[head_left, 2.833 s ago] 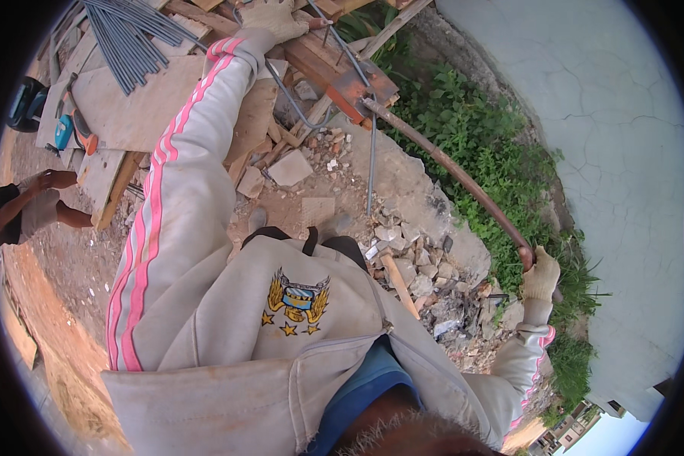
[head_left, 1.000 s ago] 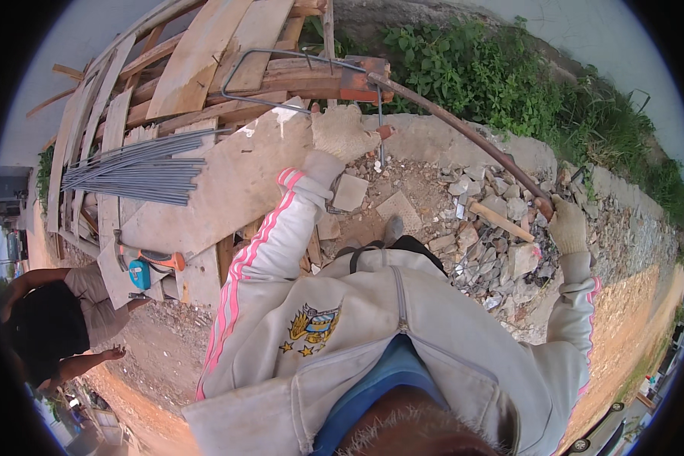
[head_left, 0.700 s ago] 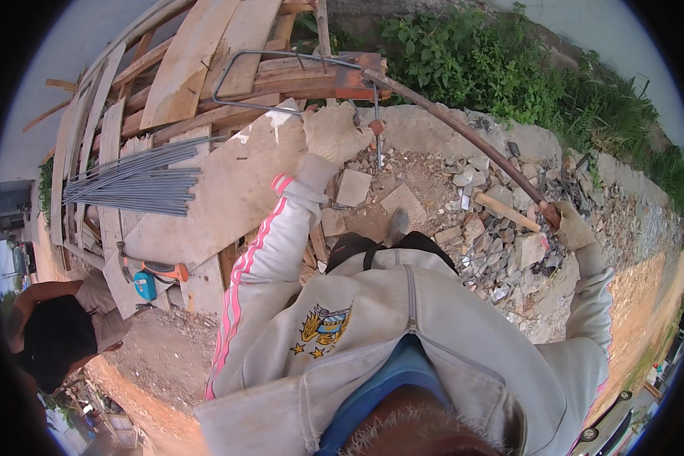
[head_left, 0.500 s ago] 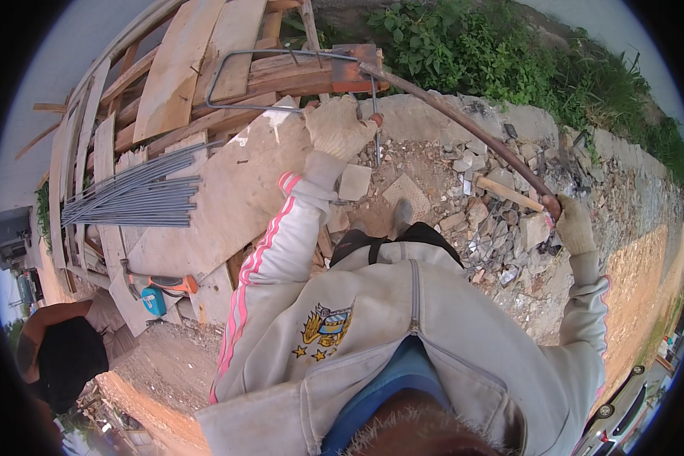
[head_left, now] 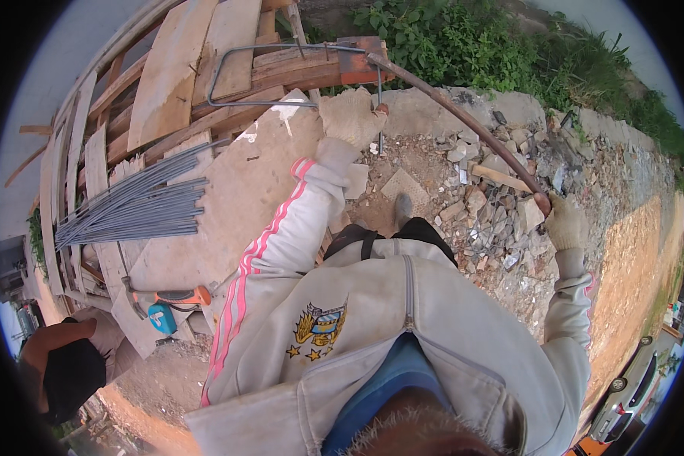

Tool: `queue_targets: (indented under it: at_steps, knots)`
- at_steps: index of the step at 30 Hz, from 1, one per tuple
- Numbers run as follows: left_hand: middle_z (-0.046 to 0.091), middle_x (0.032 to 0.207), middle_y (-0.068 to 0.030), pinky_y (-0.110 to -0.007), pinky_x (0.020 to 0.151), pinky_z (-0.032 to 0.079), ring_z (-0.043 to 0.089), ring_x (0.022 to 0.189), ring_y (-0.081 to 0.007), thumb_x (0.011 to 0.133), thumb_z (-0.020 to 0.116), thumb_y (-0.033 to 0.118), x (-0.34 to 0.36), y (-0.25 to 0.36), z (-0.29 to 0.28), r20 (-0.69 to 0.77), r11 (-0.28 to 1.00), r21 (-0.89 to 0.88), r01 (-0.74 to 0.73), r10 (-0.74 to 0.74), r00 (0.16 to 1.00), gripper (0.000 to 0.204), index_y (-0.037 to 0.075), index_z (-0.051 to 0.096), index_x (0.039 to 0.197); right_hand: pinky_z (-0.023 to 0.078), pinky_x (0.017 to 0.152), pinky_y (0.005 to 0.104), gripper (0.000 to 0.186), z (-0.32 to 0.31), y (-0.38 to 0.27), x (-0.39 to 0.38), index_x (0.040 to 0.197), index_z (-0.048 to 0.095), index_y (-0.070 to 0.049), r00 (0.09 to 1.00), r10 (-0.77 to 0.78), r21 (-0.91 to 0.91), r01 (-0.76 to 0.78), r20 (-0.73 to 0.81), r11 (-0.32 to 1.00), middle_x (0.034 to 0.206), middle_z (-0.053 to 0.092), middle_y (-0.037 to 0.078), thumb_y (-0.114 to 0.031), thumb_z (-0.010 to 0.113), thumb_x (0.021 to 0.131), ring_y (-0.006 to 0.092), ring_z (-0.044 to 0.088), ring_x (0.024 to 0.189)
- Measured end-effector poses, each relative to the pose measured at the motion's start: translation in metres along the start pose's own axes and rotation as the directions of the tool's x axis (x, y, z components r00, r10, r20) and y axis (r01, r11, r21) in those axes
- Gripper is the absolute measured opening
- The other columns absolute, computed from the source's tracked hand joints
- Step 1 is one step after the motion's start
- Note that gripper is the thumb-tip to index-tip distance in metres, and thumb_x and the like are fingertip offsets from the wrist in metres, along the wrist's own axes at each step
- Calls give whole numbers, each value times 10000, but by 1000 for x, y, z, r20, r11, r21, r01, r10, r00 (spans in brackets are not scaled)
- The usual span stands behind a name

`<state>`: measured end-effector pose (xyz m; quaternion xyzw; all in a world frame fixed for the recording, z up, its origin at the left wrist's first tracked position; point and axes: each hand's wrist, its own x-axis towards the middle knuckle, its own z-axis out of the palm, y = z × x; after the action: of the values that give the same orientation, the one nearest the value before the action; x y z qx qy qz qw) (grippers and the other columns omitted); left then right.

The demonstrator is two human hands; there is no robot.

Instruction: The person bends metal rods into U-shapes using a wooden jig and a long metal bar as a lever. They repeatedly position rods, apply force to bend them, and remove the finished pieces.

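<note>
My left hand (head_left: 351, 118), in a cream knit glove, is closed on the bent steel rod (head_left: 262, 103) beside a rusty reddish block (head_left: 361, 70). That rod forms a rectangular shape over the timber, with one straight end hanging below the block. The glove hides part of the rod. My right hand (head_left: 565, 223), also gloved, grips the lower end of a long rusty pipe (head_left: 463, 114), whose upper end sits at the block.
Loose boards (head_left: 163, 76) carry grey steel rods (head_left: 129, 213), a hammer (head_left: 182, 296) and a teal tool (head_left: 162, 318). Another person (head_left: 72, 361) bends over at lower left. Broken rubble (head_left: 494, 213) lies below the pipe, plants (head_left: 463, 45) beyond, and a parked car (head_left: 622, 391) at lower right.
The view has swung to show more timber and ground. My left hand has come down and right from the earliest frame. The other person has bent further over. My right hand still grips the pipe.
</note>
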<state>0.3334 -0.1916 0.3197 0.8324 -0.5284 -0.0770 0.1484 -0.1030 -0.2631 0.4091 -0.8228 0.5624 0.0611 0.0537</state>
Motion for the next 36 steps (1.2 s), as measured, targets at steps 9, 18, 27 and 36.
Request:
queue_targets:
  at_steps: [9, 18, 27, 36]
  knots:
    - [760, 1008, -189, -529, 916, 492, 718, 1006, -379, 889, 625, 437, -1, -6, -1, 71, 998, 10, -69, 68, 995, 432, 38, 752, 991, 496, 741, 531, 589, 30, 8, -9, 1004, 739, -15, 999, 8, 89, -4, -46, 996, 836, 675, 275, -568, 540, 1023, 491, 651, 857]
    - [747, 1022, -209, -527, 942, 492, 705, 1023, -396, 833, 689, 455, -5, -13, -5, 128, 984, 46, -170, 163, 978, 461, 24, 728, 990, 494, 779, 519, 592, 51, 7, -15, 960, 763, 4, 999, 39, 154, -43, 32, 987, 835, 679, 276, -556, 577, 1013, 456, 662, 858]
    - [753, 974, -192, -529, 945, 498, 714, 978, -399, 811, 676, 403, 1, -23, 11, 74, 981, 24, -194, 192, 979, 413, 33, 724, 988, 471, 824, 545, 575, 74, -3, -39, 939, 709, 13, 995, 39, 100, -29, -94, 995, 885, 632, 270, -531, 548, 1033, 477, 618, 874]
    - [759, 1006, -178, -531, 953, 491, 708, 992, -410, 890, 623, 418, 4, -28, 16, -14, 982, -18, -186, 186, 982, 373, 80, 737, 1000, 476, 708, 529, 587, 76, -19, -58, 917, 687, -19, 982, 55, 84, -40, -179, 996, 810, 639, 276, -575, 534, 1030, 505, 627, 829]
